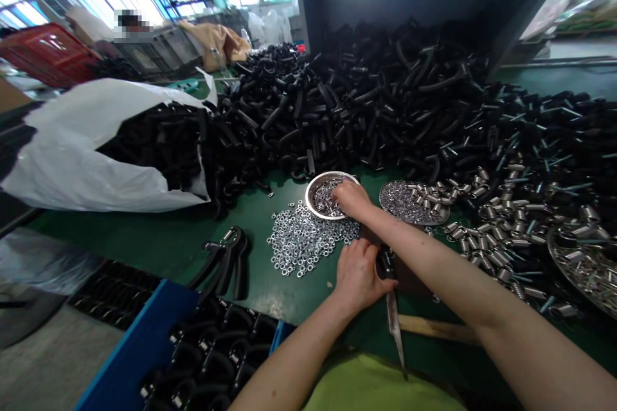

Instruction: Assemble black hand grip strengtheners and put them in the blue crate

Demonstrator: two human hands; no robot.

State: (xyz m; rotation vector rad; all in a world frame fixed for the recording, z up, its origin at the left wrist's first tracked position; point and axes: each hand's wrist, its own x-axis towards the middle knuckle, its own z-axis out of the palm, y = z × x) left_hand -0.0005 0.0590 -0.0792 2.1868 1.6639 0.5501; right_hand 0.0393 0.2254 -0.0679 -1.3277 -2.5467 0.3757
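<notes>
My right hand reaches into a round metal bowl of small shiny metal pins. Its fingers are closed together among the pins, and what they hold is hidden. Nearer to me, my left hand is wrapped round a black part, mostly covered by the fingers. Just below that hand lies a pointed metal blade, with a wooden handle beside it. A heap of small metal nuts or rings spreads on the green table left of my hands.
Black handles are piled across the back, before a tipped grey bin. Metal springs and a tray of tiny parts lie right. Assembled hand grippers and a blue crate are left, with a white sack behind.
</notes>
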